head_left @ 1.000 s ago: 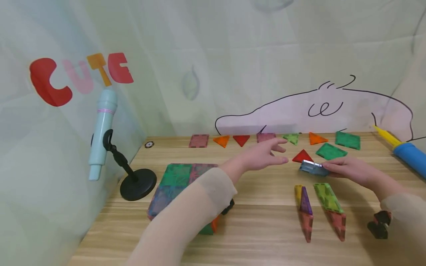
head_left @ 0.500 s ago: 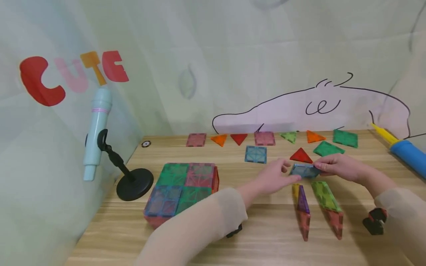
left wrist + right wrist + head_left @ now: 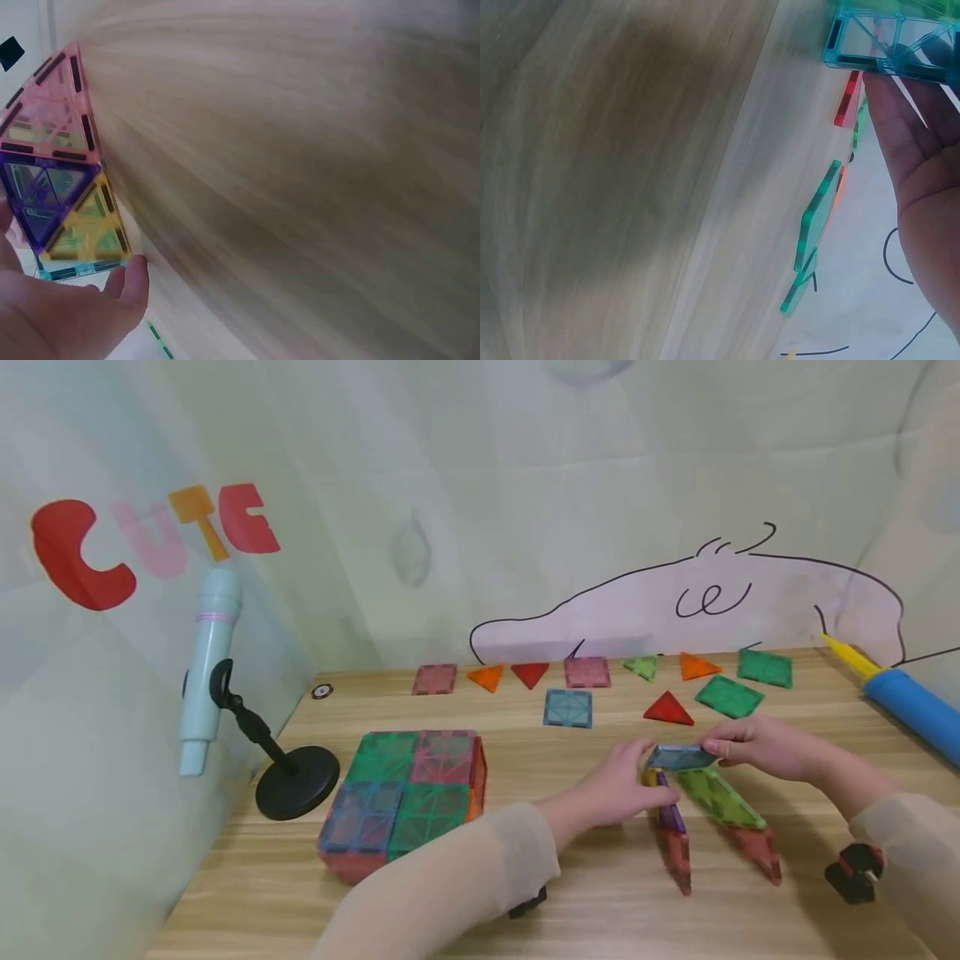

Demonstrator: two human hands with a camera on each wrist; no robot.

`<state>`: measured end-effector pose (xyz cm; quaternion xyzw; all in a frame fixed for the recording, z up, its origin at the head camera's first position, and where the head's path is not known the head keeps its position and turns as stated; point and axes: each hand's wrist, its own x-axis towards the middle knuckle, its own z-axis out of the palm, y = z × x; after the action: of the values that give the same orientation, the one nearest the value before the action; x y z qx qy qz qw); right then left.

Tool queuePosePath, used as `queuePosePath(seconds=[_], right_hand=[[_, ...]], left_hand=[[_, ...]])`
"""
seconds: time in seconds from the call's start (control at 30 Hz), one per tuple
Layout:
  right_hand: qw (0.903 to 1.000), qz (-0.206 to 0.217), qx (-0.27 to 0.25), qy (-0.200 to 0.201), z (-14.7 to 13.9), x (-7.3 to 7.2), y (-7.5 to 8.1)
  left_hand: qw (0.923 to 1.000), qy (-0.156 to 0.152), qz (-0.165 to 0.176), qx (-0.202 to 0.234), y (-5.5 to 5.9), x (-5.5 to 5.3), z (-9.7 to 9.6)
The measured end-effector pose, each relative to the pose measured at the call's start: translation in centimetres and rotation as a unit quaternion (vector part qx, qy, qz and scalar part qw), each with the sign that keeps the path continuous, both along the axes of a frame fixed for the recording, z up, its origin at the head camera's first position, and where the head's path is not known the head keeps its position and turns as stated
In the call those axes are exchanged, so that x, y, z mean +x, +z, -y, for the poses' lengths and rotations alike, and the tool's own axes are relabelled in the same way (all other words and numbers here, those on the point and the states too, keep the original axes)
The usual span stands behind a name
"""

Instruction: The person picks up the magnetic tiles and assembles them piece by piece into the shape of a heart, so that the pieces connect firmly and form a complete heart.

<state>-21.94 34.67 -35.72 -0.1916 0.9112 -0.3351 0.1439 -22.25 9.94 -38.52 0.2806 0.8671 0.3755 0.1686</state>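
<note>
My right hand [image 3: 765, 747] pinches one end of a blue magnetic tile [image 3: 678, 757]. Its fingers lie against the tile's far side in the right wrist view. That tile spans the far ends of two upright walls of magnetic tiles. My left hand [image 3: 615, 785] holds the left wall's far end, thumb across the purple triangle tile [image 3: 672, 817] and fingertips at the corner of the yellow triangle tile [image 3: 90, 225]. A pink triangle tile [image 3: 52, 112] forms that wall's near end. The right wall has light green tiles [image 3: 723, 797] and a pinkish-red triangle tile [image 3: 756, 852].
Left of the walls stands a block of stacked tiles [image 3: 435, 814]. Loose tiles lie along the back, including a blue square [image 3: 567, 708] and a red triangle [image 3: 669, 708]. A toy microphone [image 3: 210, 660] on a stand is at left, a blue pump [image 3: 915, 706] at right.
My left hand has come from over the table's middle to the left wall. My right hand has brought the blue tile down and nearer, onto the walls' far ends.
</note>
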Motion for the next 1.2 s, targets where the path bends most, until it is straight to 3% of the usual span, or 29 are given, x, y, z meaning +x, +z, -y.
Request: queuePosePath(seconds=[0.27,0.53,0.73,0.9,1.2], right_hand=[[0.9996,-0.019,0.017,0.012,0.3,0.4,0.1],[0.9962,-0.062,0.048,-0.039,1.2,1.2,0.0],[0.9910,-0.086,0.059,-0.084,1.5,3.3,0.7],[0.9910,-0.074,0.071,-0.086,1.4,4.9,0.2],[0.9938,-0.066,0.037,-0.082,1.2,5.8,-1.1]], left_hand=[[0.9984,-0.048,0.011,0.029,-0.6,-0.9,0.2],[0.9993,-0.033,0.011,0.011,-0.6,-1.3,0.2],[0.9995,-0.027,0.016,-0.002,-0.5,-1.5,0.1],[0.9993,-0.032,0.016,-0.008,-0.4,-1.6,0.1],[0.9990,-0.037,0.024,-0.008,-0.5,-1.3,-0.1]])
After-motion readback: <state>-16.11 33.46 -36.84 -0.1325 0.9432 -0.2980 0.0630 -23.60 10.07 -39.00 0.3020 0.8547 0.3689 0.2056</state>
